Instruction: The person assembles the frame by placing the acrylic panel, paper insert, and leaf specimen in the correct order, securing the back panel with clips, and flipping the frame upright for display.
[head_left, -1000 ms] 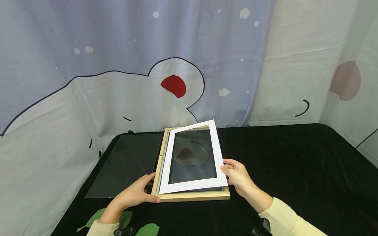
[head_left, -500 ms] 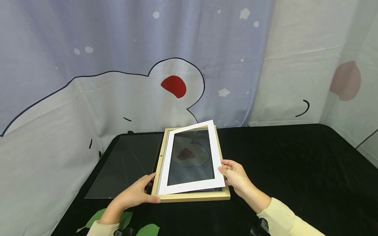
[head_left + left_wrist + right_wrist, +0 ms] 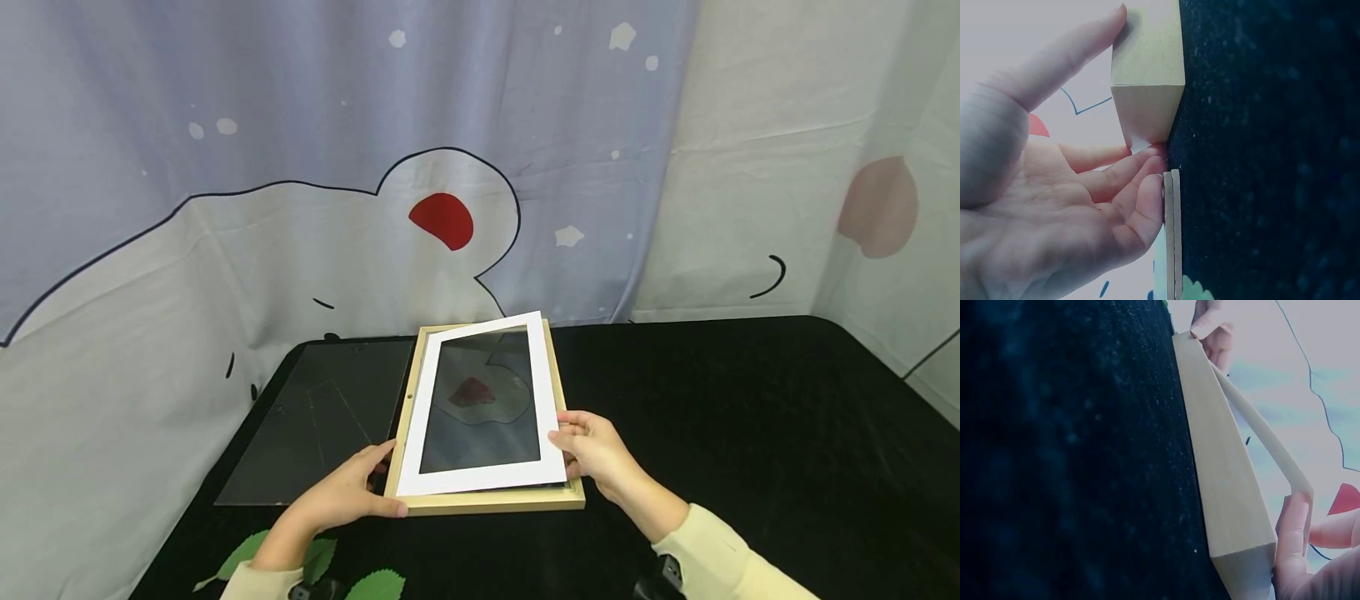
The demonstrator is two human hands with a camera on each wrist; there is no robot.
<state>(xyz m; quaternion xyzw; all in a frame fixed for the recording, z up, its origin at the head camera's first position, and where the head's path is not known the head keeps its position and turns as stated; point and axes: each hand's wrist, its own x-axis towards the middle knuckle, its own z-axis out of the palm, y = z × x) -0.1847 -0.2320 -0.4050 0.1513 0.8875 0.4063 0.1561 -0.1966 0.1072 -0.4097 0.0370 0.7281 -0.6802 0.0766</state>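
A light wooden picture frame (image 3: pixel 487 502) lies on the black table. Over its opening a white picture mat (image 3: pixel 480 478) rests askew, its left side inside the frame and its right side raised. My right hand (image 3: pixel 600 450) pinches the mat's right edge between thumb and fingers. In the right wrist view the mat (image 3: pixel 1260 425) slants up from the frame (image 3: pixel 1216 456) to those fingers. My left hand (image 3: pixel 337 492) holds the frame's near left corner, thumb on the front side, fingers along the left side. The left wrist view shows that thumb against the wood (image 3: pixel 1147 56).
A dark flat panel (image 3: pixel 330 425) lies left of the frame, close to the left fingers; its edge shows two thin layers (image 3: pixel 1173 237). Green leaves (image 3: pixel 377 585) lie near the front edge. A printed curtain (image 3: pixel 300 250) hangs behind the black table (image 3: pixel 735 417).
My right hand has moved slightly left, carrying the mat left and lower into the frame. The left hand and the frame have stayed put.
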